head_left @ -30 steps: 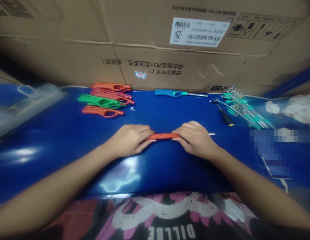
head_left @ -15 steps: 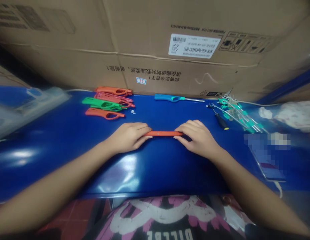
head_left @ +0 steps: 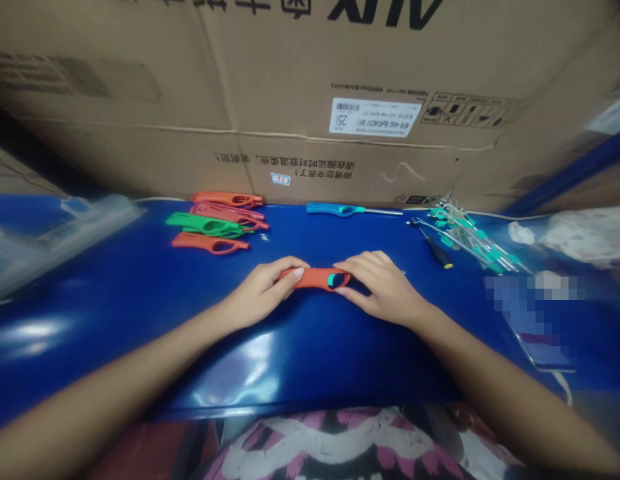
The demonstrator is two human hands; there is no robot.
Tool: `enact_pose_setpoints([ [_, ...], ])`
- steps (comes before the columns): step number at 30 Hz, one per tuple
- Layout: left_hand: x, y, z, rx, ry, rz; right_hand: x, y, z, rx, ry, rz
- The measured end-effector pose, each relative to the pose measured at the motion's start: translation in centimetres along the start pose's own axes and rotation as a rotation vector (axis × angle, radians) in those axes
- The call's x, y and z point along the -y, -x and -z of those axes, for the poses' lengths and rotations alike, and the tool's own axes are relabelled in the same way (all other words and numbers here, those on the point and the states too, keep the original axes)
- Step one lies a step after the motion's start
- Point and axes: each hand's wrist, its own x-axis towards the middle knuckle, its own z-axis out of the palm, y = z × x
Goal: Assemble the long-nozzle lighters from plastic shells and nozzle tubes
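An orange lighter body (head_left: 315,279) with a teal trigger lies level between my two hands, its broad side facing me. My left hand (head_left: 263,290) pinches its left end, thumb on the near face. Around the trigger end on the right, the fingers and thumb of my right hand (head_left: 383,287) are closed, hiding the tip. Beyond my hands lies a blue long-necked lighter (head_left: 335,209) with a metal tube. To the left, several orange, pink and green lighter casings (head_left: 210,243) are piled, with tiny pale pins (head_left: 265,237) beside them.
At the right lie metal rods with teal parts (head_left: 470,233) and a black screwdriver (head_left: 437,253). A phone with a white cable (head_left: 545,347) rests nearer the right edge. A large cardboard box (head_left: 190,147) stands behind the blue table (head_left: 115,320); clear plastic (head_left: 90,233) is at left.
My hands have rolled the orange lighter body from its narrow edge to its broad side, bringing the teal trigger into view. The head view has tilted up slightly.
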Motion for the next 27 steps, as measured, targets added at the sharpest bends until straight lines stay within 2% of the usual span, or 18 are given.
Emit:
enact_pose_setpoints([
  [3, -0.1, -0.1, -0.5, 0.047, 0.268, 0.146, 0.4, -0.1, -0.4, 0.001, 0.005, 0.055],
  [5, 0.0, -0.2, -0.6, 0.051, 0.273, 0.144, 0.4, 0.0, -0.7, -0.008, 0.002, 0.062],
  [9, 0.3, -0.1, -0.5, -0.026, -0.095, -0.085, 0.1, 0.3, -1.0, -0.037, -0.031, 0.057],
  [11, 0.7, 0.1, -0.4, 0.013, -0.299, -0.211, 0.0, 0.3, -1.0, -0.048, -0.054, 0.056],
  [14, 1.4, 0.3, -0.3, 0.117, -0.473, -0.318, 0.0, 0.2, -0.9, -0.032, -0.097, 0.09],
  [20, 1.9, 0.2, -0.8, 0.118, -0.574, -0.454, 0.7, 0.3, -1.0, -0.069, -0.233, 0.149],
  [24, 1.8, 0.0, -1.2, 0.137, -0.59, -0.476, 0.9, 0.5, -1.3, -0.135, -0.235, 0.158],
  [27, 1.9, -0.2, -1.1, 0.129, -0.616, -0.482, 0.9, 0.4, -1.4, -0.119, -0.238, 0.133],
])
